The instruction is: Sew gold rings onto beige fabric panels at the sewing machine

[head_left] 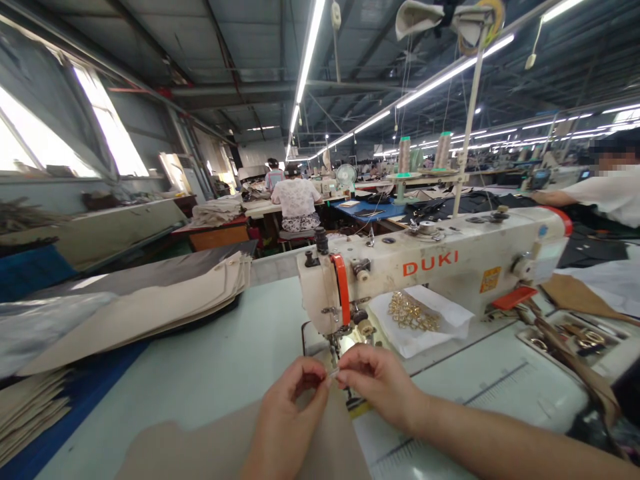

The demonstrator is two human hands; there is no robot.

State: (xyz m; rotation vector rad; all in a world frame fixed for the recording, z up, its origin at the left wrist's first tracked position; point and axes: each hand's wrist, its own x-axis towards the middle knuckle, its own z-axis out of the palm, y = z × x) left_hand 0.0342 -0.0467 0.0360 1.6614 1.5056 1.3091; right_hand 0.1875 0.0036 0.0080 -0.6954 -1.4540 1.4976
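Note:
My left hand and my right hand meet just in front of the needle area of a white sewing machine. Fingers of both are pinched together, with a small, pale, thin piece between their tips; what it is cannot be made out. Beneath my left hand a beige panel lies on the pale green table. Behind my right hand, gold-coloured metal rings sit on a white sheet under the machine's arm.
Stacked beige panels cover the left side, partly under clear plastic. On the right, a tray holds metal parts beside brown strips. A thread stand rises behind the machine. One person sits ahead, another at right.

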